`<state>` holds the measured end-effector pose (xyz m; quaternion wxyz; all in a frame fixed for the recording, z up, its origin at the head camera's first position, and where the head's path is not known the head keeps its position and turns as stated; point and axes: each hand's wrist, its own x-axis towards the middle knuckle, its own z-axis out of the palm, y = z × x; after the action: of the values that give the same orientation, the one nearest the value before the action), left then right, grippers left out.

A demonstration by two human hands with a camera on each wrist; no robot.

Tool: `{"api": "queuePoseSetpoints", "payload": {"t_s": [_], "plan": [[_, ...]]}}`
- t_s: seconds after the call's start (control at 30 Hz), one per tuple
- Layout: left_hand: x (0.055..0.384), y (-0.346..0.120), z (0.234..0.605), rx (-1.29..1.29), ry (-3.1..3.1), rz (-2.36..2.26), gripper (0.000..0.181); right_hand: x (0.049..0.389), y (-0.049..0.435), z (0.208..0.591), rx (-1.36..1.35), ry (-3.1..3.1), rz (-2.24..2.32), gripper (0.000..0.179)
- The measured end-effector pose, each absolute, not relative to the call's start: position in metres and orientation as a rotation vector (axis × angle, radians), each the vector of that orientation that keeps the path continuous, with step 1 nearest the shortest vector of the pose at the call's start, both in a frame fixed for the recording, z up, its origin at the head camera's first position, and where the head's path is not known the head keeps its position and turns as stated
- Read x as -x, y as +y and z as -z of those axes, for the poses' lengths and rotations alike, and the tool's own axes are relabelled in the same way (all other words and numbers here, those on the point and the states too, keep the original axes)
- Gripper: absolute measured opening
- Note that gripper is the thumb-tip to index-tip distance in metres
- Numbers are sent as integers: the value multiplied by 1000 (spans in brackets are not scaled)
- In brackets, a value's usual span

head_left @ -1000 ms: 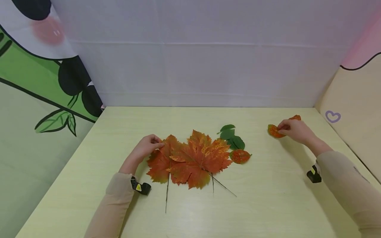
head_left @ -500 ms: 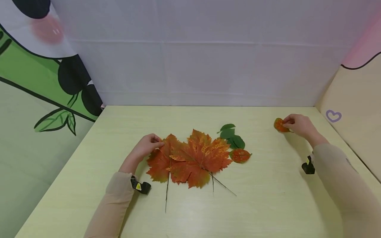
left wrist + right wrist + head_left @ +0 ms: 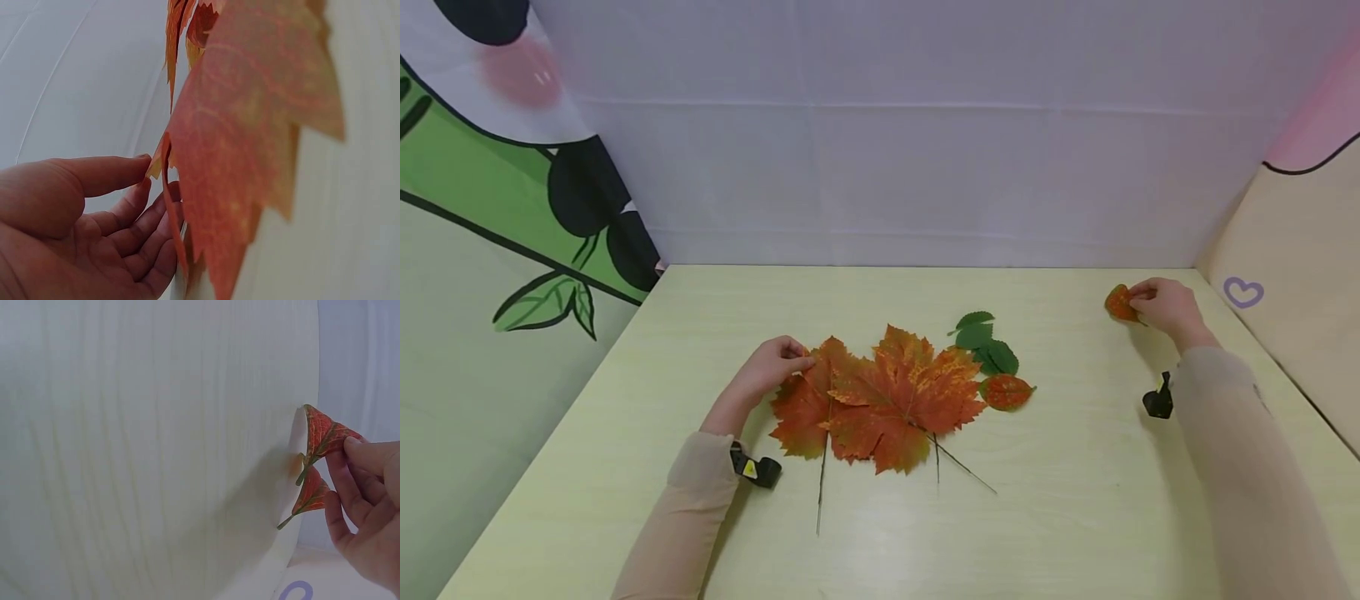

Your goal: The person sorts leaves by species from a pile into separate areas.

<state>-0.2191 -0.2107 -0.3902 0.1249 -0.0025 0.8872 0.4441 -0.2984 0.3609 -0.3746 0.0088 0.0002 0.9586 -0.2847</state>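
- Over on the left, the left hand [image 3: 765, 367] has the far corner of the left maple leaf [image 3: 802, 410], thumb and forefinger pinching its tip, the other fingers bent loosely behind its jagged edge

- That big orange-red leaf lies at the middle of the pale table [image 3: 617, 467], its left side at the hand, its thin stem [image 3: 822, 496] pointing toward the person

- Overlapping it, here's the right maple leaf [image 3: 898, 404], orange with yellowish patches, two more thin stems [image 3: 961, 464] showing at its lower right

- Now across to the far right corner, where the right hand [image 3: 1167, 307] pinches a small orange leaf [image 3: 1121, 303] between thumb and fingers, well apart from the maple leaves; whether it touches the tabletop, I cannot tell

- And the right wrist view gives us a second small leaf [image 3: 312, 490], just below the first, right by the tip of a bent finger; how firmly it's held, I cannot tell

- In between, a cluster of green leaves [image 3: 997, 357] sits at the upper right of the maple leaves, with a red-orange oval leaf [image 3: 1006, 392] just below, close against the big leaf's edge

- Beige sleeves [image 3: 1247, 467] on both arms, a pale backdrop [image 3: 925, 183] behind, a purple heart [image 3: 1243, 292] on the right-hand panel
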Motion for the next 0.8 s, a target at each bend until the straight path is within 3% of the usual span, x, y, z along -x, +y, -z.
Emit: {"api": "queuePoseSetpoints", "payload": {"t_s": [0.5,0.8], "plan": [[221,-207,388,29,2584,-1295,25,311,364,384,-273,3053,940,32],[226,-204,390,46,2597,-1281,28,317,367,378,-303,3065,897,35]]}}
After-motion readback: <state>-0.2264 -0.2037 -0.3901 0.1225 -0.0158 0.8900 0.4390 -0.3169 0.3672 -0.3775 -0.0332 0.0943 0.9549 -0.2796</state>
